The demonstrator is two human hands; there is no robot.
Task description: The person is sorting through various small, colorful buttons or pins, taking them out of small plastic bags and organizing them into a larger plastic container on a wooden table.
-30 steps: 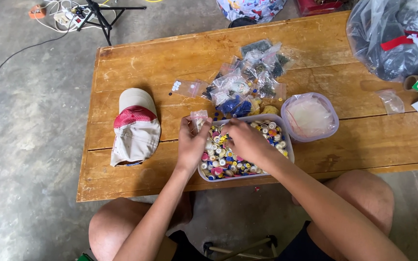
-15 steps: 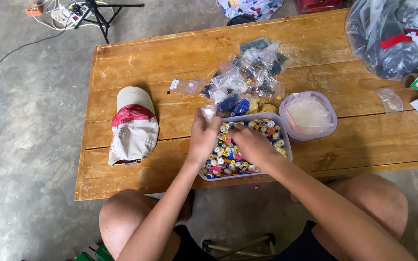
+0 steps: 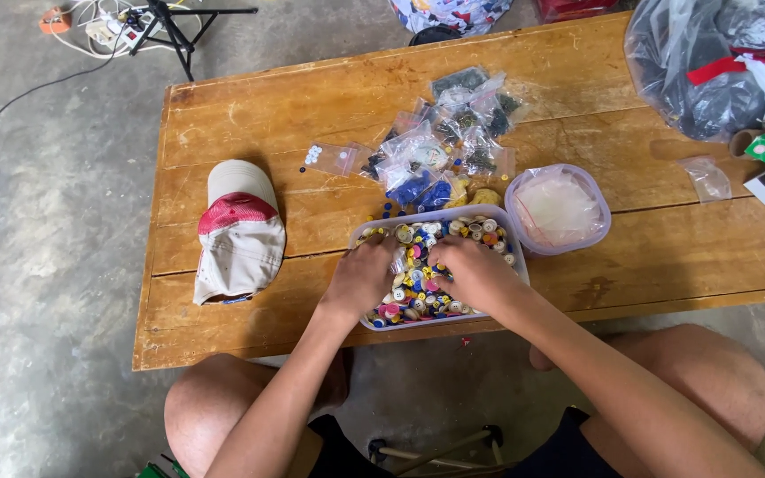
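Under both hands, a clear tub (image 3: 374, 232) of mixed coloured buttons (image 3: 418, 292) sits at the near edge of the table (image 3: 250, 115). Left hand (image 3: 360, 279) and right hand (image 3: 471, 270) dig in, fingers curled among buttons; any pinch is hidden. Beyond the fingers lie many filled small bags (image 3: 440, 146), yet the tub looks mostly full.

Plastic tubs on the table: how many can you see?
2. The button-filled tub sits at the near edge under the left hand and right hand; the lidded tub stands just right of it.
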